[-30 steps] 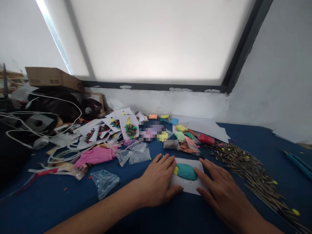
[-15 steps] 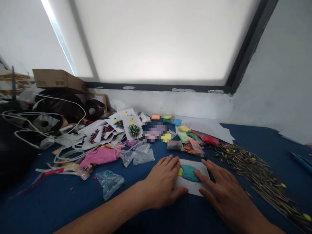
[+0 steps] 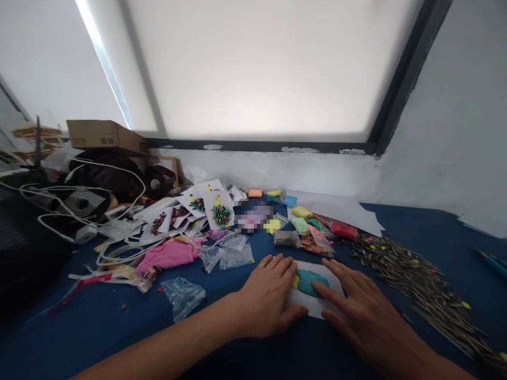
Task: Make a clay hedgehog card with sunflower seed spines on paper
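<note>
A white sheet of paper (image 3: 317, 310) lies on the blue table with a flattened teal clay shape (image 3: 311, 282) on it. A small piece of yellow clay (image 3: 295, 282) joins the teal on its left side. My left hand (image 3: 267, 298) lies flat over the paper's left edge, its fingers stretched out beside the yellow clay and partly covering it. From the right, my right hand (image 3: 362, 303) reaches over the paper with fingers spread, its index fingertip touching the teal clay. Neither hand holds anything.
Sunflower seeds (image 3: 415, 274) lie heaped on the right. Behind the paper are packets of coloured clay, including a red one (image 3: 344, 230). Finished cards (image 3: 219, 211), pink clay (image 3: 168, 255) and plastic bags (image 3: 182, 295) sit to the left, near cables and a cardboard box (image 3: 105, 135).
My right index finger has moved slightly left across the teal clay. My left hand stays flat on the paper. The view has shifted a little.
</note>
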`<action>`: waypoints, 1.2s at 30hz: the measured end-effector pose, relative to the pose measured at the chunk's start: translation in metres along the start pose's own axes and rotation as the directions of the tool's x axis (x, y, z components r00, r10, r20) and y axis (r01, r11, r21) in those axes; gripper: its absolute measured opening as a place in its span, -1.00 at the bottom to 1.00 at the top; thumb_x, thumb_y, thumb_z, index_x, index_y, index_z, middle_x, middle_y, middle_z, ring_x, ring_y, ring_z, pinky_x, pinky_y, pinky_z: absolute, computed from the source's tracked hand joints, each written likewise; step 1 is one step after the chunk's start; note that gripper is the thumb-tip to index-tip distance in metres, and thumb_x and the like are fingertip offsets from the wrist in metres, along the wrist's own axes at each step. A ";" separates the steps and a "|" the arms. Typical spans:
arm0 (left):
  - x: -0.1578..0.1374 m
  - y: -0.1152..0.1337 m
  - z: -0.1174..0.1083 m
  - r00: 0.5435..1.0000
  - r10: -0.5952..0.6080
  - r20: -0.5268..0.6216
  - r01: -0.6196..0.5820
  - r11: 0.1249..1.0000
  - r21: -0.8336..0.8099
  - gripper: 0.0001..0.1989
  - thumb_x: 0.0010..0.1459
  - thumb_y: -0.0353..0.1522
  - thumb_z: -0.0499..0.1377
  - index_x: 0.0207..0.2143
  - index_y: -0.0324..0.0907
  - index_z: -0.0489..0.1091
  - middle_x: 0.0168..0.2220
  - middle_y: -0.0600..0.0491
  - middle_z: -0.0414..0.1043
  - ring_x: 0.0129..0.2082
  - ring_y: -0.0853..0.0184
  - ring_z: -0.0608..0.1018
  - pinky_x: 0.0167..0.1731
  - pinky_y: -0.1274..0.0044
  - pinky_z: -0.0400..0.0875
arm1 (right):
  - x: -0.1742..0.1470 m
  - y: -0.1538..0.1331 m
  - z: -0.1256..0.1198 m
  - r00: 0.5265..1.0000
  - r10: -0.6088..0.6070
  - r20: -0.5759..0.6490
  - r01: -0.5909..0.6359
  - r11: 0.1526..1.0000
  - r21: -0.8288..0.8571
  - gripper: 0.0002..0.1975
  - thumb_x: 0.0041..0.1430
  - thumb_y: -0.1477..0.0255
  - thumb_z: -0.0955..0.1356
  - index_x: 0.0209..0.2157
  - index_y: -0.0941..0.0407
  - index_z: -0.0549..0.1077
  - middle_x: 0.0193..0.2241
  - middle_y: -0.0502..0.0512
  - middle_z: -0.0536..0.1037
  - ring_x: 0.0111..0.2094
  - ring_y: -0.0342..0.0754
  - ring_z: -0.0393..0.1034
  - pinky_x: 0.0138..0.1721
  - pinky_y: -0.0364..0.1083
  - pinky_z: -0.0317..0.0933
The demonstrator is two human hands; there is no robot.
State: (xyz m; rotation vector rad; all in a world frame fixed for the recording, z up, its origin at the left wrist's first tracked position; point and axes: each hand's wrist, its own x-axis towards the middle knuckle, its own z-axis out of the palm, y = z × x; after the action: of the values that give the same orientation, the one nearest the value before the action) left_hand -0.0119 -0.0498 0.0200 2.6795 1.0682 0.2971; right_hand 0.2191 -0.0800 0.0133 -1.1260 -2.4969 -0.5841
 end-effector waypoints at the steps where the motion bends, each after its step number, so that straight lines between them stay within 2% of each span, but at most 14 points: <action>1: 0.000 0.000 0.000 1.000 0.000 -0.001 0.000 1.000 -0.009 -0.27 0.20 -0.03 -0.03 0.25 -0.36 0.03 0.26 -0.25 0.05 0.27 0.00 0.10 0.23 0.16 -0.04 | 0.002 0.000 0.000 1.000 0.009 0.014 -0.009 1.000 0.009 -0.68 0.23 0.24 0.28 -0.04 0.00 0.49 0.11 0.28 0.39 0.11 0.20 0.28 -0.06 0.16 0.27; 6: -0.003 -0.001 0.004 1.000 -0.019 0.002 0.019 0.999 -0.045 -0.26 0.23 -0.02 -0.06 0.27 -0.36 0.01 0.30 -0.23 -0.03 0.30 0.02 0.02 0.25 0.17 -0.09 | 0.006 0.001 0.004 0.999 0.037 0.040 -0.039 0.998 0.048 -0.71 0.25 0.28 0.27 -0.06 0.01 0.50 0.12 0.27 0.38 0.12 0.17 0.27 -0.03 0.14 0.27; 12: -0.004 -0.003 0.008 1.000 -0.006 -0.004 0.006 1.000 -0.023 -0.25 0.25 0.00 -0.11 0.30 -0.35 -0.04 0.32 -0.20 -0.10 0.32 0.06 -0.04 0.28 0.22 -0.18 | 0.001 0.003 0.010 0.996 0.064 -0.066 -0.058 0.995 0.086 -0.71 0.26 0.28 0.25 -0.08 0.00 0.52 0.10 0.21 0.41 0.11 0.14 0.29 -0.05 0.09 0.30; 16: -0.005 -0.003 0.008 1.000 -0.012 0.010 0.012 1.000 -0.019 -0.25 0.26 0.01 -0.13 0.31 -0.32 -0.07 0.33 -0.18 -0.14 0.32 0.04 -0.06 0.28 0.21 -0.22 | -0.001 0.004 0.010 0.992 0.051 -0.116 -0.043 0.997 0.068 -0.69 0.26 0.27 0.25 -0.03 -0.02 0.49 0.12 0.20 0.38 0.11 0.13 0.28 -0.05 0.09 0.30; 22: -0.006 0.000 0.006 0.999 -0.029 0.018 0.030 0.999 -0.033 -0.28 0.28 -0.01 -0.14 0.31 -0.31 -0.05 0.33 -0.15 -0.14 0.33 0.06 -0.07 0.28 0.21 -0.27 | -0.002 0.001 0.014 0.999 -0.035 -0.015 0.035 0.999 -0.009 -0.61 0.19 0.26 0.30 0.07 -0.04 0.42 0.19 0.27 0.29 0.18 0.23 0.17 -0.04 0.18 0.25; 29: -0.005 -0.002 0.007 0.999 -0.033 0.034 0.035 0.998 -0.048 -0.27 0.26 0.00 -0.13 0.31 -0.29 -0.06 0.34 -0.14 -0.16 0.33 0.07 -0.08 0.29 0.21 -0.26 | -0.002 -0.001 0.017 0.999 -0.047 -0.015 0.046 0.995 -0.090 -0.56 0.20 0.26 0.30 0.12 -0.01 0.37 0.21 0.32 0.24 0.21 0.27 0.10 -0.03 0.21 0.22; 36: -0.006 -0.002 0.007 1.000 -0.024 0.007 0.025 0.998 -0.051 -0.28 0.27 0.00 -0.13 0.32 -0.26 -0.07 0.33 -0.14 -0.14 0.32 0.06 -0.05 0.28 0.19 -0.26 | -0.005 0.000 0.018 0.999 -0.009 -0.046 0.006 0.998 -0.065 -0.60 0.21 0.30 0.27 0.08 0.05 0.39 0.19 0.35 0.26 0.19 0.22 0.14 -0.04 0.16 0.23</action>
State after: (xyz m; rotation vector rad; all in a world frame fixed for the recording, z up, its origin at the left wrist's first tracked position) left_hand -0.0158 -0.0537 0.0123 2.6189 1.0761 0.3063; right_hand 0.2200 -0.0740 -0.0040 -1.1136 -2.4599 -0.6900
